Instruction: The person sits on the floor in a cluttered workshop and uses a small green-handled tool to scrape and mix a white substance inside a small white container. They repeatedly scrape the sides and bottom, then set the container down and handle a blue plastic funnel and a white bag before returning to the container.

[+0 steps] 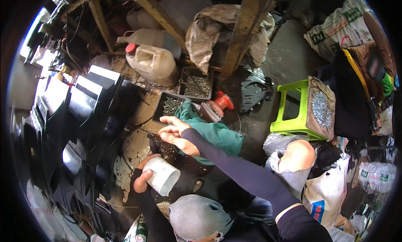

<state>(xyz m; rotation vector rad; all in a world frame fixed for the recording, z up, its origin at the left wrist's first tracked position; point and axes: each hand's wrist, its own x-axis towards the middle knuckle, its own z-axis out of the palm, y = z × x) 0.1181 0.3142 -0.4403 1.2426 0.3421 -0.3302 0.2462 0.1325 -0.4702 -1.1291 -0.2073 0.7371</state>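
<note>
My left hand is wrapped round a white cylindrical cup, tilted with its mouth toward the lower right. What is inside the cup cannot be made out. My right hand is raised with its fingers apart and nothing visible in them. It hovers by a crumpled green cloth and the near edge of a dark tray of screws or bolts. Behind that stands a second tray full of small metal pieces, with a rod-like tool lying in it. A red metal part sits beside the cloth.
Black curved panels stack up on the left. A plastic jerrycan with a red cap stands behind the trays, near wooden posts. On the right, a lime-green stool bears a sheet with a pile of screws. Another person sits beyond it.
</note>
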